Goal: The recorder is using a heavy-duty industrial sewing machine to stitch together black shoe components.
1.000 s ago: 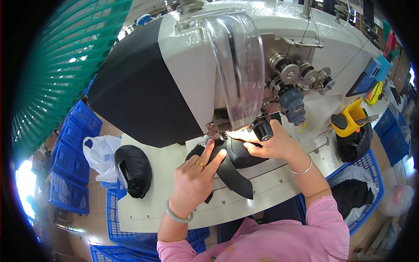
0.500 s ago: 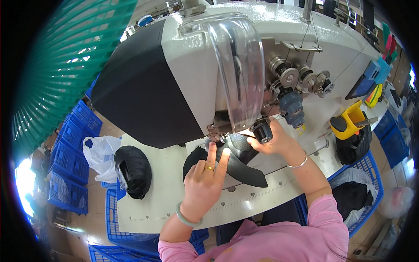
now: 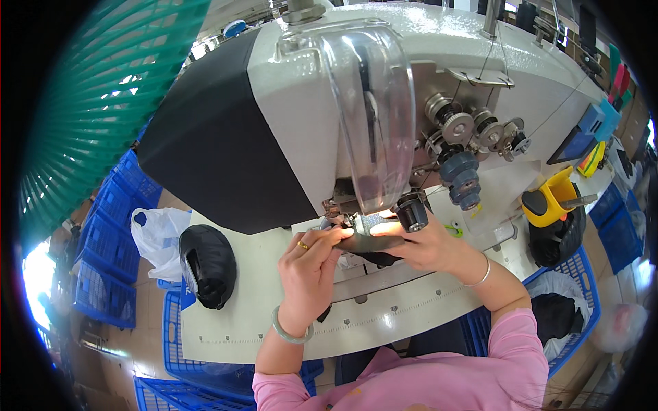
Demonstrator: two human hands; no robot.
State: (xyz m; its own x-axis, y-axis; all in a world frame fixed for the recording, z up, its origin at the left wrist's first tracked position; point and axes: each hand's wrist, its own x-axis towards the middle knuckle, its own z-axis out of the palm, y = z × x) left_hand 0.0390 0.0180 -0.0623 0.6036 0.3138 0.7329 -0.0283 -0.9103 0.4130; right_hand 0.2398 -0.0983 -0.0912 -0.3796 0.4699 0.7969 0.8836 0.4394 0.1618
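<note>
In front of me stands a large white sewing machine (image 3: 295,116) with a dark end cover. Under its head, beside the needle area, both hands grip a curved black piece of sheet material (image 3: 372,244). My left hand (image 3: 308,264) pinches its left side between thumb and fingers close to the presser foot (image 3: 346,220). My right hand (image 3: 428,243) has its thumb and fingers closed on the right side, partly behind a black knob (image 3: 412,211). The stitching point itself is largely hidden by fingers and material.
A black bundle of curved pieces (image 3: 209,267) lies on the white table (image 3: 253,325) at left. A yellow and black tool (image 3: 548,198) sits at right. Blue crates (image 3: 103,298) stand around, with a white plastic bag (image 3: 161,236) and a green slatted guard (image 3: 103,89) at left.
My left hand went from lying on the material with two fingers stretched out to pinching it. The black piece has turned and folded up between both hands; my right hand has moved slightly nearer me.
</note>
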